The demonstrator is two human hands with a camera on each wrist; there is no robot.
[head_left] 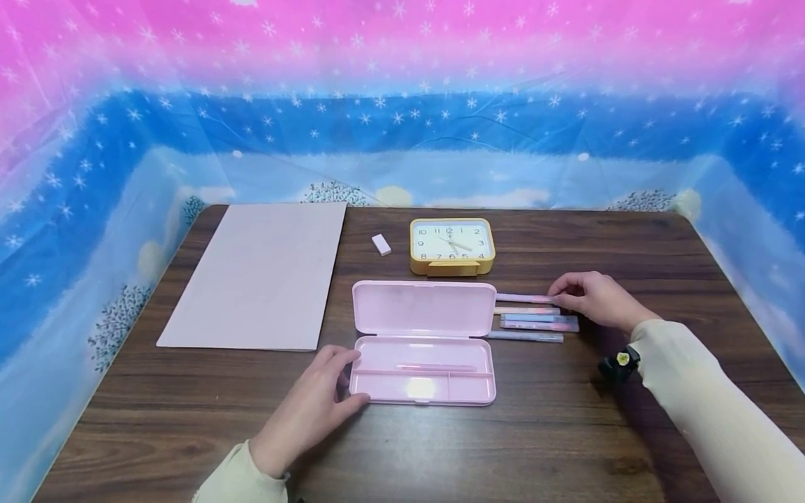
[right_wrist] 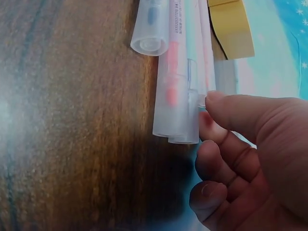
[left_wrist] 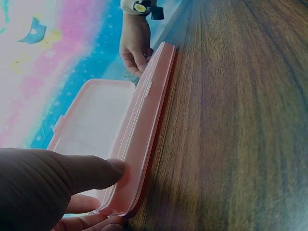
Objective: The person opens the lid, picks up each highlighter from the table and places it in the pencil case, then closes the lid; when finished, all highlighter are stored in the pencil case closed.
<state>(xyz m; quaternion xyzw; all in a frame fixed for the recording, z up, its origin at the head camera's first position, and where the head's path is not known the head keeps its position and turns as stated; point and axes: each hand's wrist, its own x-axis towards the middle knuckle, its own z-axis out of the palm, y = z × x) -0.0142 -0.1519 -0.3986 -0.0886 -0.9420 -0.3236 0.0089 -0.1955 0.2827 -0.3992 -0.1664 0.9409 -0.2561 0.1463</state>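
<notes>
Right hand (right_wrist: 250, 154) at the capped ends of several pens on a dark wooden tabletop (right_wrist: 72, 120).
Thumb and index finger pinch the end of a pale pink pen (right_wrist: 206, 53), the other fingers curled below. Just beside it lie a pale blue pen (right_wrist: 192, 67) and a pen with orange-red showing through its frosted cap (right_wrist: 169, 101); left of these, a dark-blue-tipped pen (right_wrist: 151, 29). Beyond are a yellow object (right_wrist: 234, 29), cut off at the top, and a blue backdrop (right_wrist: 288, 24) with white snowflakes.
</notes>
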